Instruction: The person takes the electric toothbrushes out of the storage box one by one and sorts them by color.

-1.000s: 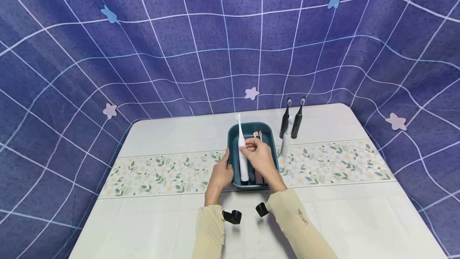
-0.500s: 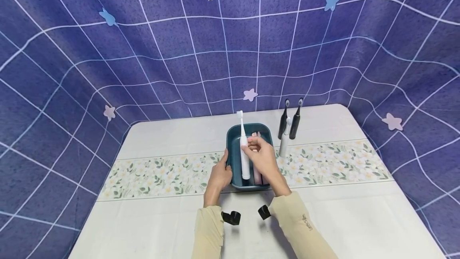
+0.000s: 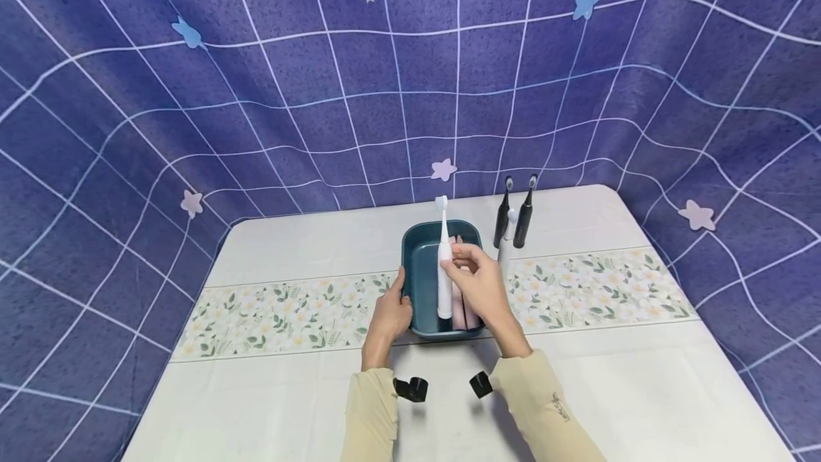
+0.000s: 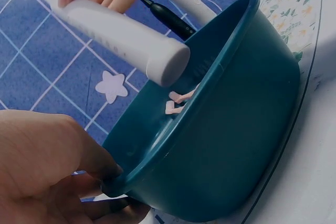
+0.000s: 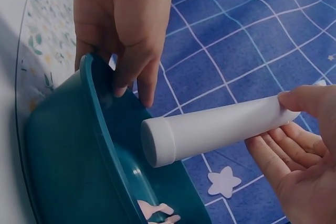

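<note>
White toothbrush (image 3: pixel 445 287), electric, is held above the teal bin, brush head up and leaning toward the far side, base over the bin's interior. Right hand (image 3: pixel 482 284) pinches its handle between thumb and fingers. Left hand (image 3: pixel 390 316) grasps the left wall of the teal bin (image 4: pixel 220 124), with digits both inside and outside the rim. Both sleeves are cream; a black device (image 3: pixel 417 389) sits at the left wrist, its counterpart (image 3: pixel 480 384) at the right.

Inside the bin, along its right side, lie two pink toothbrushes (image 3: pixel 458 312), partly hidden by the right hand. Just right of the bin stands a second white toothbrush (image 3: pixel 504 257), partly covered by that hand. Two black toothbrushes (image 3: pixel 524 223) stand upright beyond it. The white tabletop (image 3: pixel 288 405) bears a floral band (image 3: pixel 276 312); a blue-violet curtain (image 3: pixel 308 120) with grid lines and stars hangs at the far side.
</note>
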